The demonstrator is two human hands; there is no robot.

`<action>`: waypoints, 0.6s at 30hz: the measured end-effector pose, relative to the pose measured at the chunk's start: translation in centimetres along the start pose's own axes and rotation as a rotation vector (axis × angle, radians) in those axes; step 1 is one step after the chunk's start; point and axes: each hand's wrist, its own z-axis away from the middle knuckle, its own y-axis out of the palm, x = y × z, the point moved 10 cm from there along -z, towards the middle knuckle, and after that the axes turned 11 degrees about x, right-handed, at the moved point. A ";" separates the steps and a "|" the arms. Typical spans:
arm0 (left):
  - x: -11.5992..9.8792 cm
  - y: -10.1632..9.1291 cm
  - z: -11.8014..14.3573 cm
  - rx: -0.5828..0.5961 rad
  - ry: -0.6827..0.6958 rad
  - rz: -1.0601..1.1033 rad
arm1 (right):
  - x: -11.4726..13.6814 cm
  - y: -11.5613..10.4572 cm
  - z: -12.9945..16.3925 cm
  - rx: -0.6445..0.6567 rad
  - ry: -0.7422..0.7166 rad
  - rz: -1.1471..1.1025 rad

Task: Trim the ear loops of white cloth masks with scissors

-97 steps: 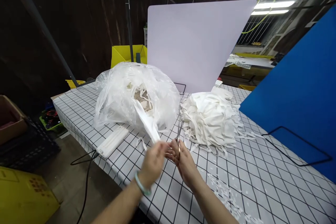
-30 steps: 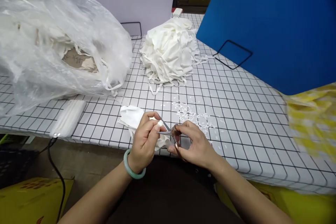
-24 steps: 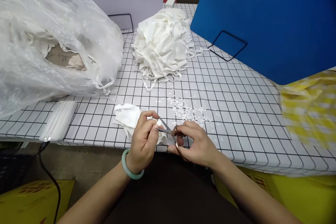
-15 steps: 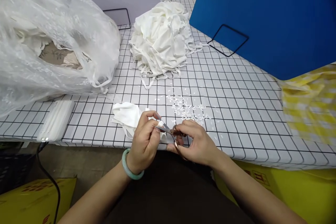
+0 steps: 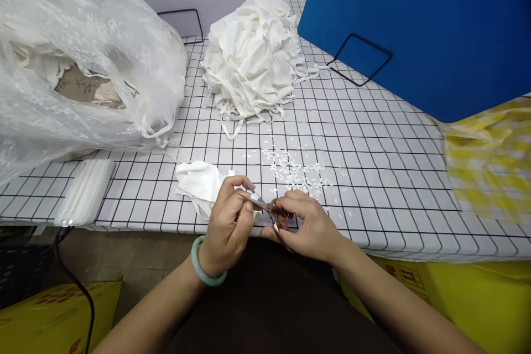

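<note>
My right hand [image 5: 309, 224] grips the handles of a pair of scissors [image 5: 265, 206], whose blades point left and stand apart. Close by, my left hand [image 5: 230, 213] is closed, thumb and fingers pinching part of a white fabric piece [image 5: 201, 180] at the blades. The piece has straps and lies on the table edge behind my left hand, which partly hides it. Tiny white cut bits [image 5: 296, 171] are scattered just beyond the scissors. A large heap of similar white fabric pieces [image 5: 253, 61] lies farther back.
A big clear plastic bag [image 5: 153, 61] with white fabric inside fills the left. A white power strip [image 5: 85, 191] with a black cord lies at the front left edge of the grid-patterned tablecloth [image 5: 385, 166]. A blue board [image 5: 406, 27] with a wire stand rises on the right.
The view has shifted very slightly. Both hands and the scissors keep nearly the same place, with the blades still apart at the pinched fabric.
</note>
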 end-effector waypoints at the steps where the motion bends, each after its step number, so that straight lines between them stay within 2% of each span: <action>1: 0.0 0.0 0.0 0.001 0.000 0.000 | 0.0 0.0 0.0 -0.003 -0.001 -0.004; 10: -0.5 0.7 -0.5 0.035 0.046 -0.056 | -0.8 -0.1 0.6 -0.008 0.031 0.018; 15: -0.7 2.4 -1.9 0.099 0.086 -0.035 | -2.2 -1.4 1.9 -0.085 0.085 0.040; 18: -0.3 3.8 -2.9 0.144 0.090 0.002 | -3.9 -1.9 3.0 -0.138 0.180 -0.002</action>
